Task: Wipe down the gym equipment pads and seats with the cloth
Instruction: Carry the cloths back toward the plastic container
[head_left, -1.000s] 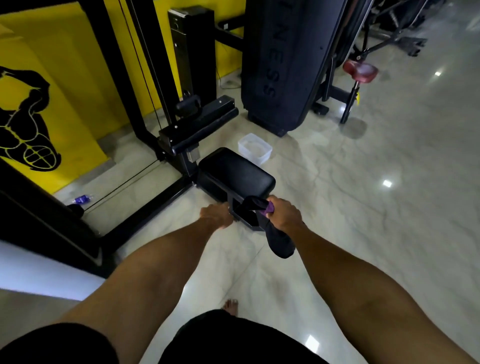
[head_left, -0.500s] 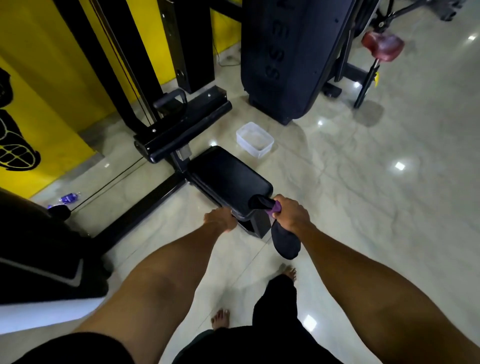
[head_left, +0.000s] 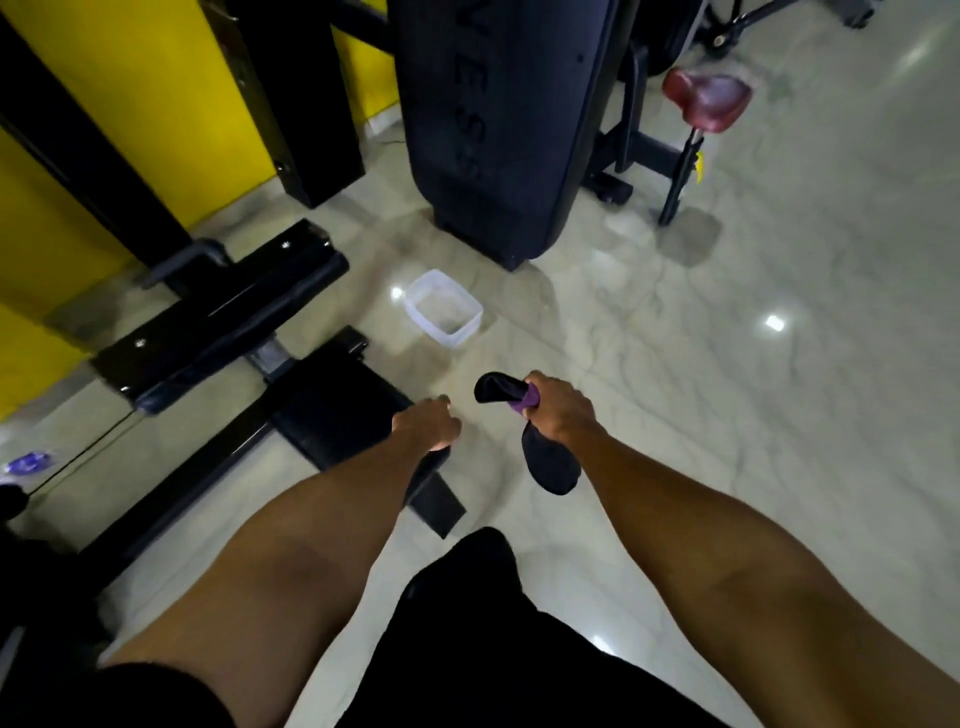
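My right hand (head_left: 558, 410) grips a dark cloth (head_left: 550, 462) with a purple patch at the fist; one end sticks up to the left and the other hangs below over the floor. The low black seat pad (head_left: 332, 410) of a cable machine lies to the left of the cloth. My left hand (head_left: 426, 423) is over the pad's near right corner, fingers bent downward; whether they hold the edge is hidden. A long black foot bar (head_left: 223, 322) sits beyond the seat.
A white plastic tub (head_left: 444, 312) stands on the marble floor just past the seat. Behind it rises a big black machine housing (head_left: 498, 130), with a red saddle seat (head_left: 709, 101) at the right. The yellow wall (head_left: 130, 104) and black frame posts are at the left.
My view has tipped down and shifted right. My right hand with the cloth has come off the seat's corner and is now over the floor to its right. My left hand stays by the corner.
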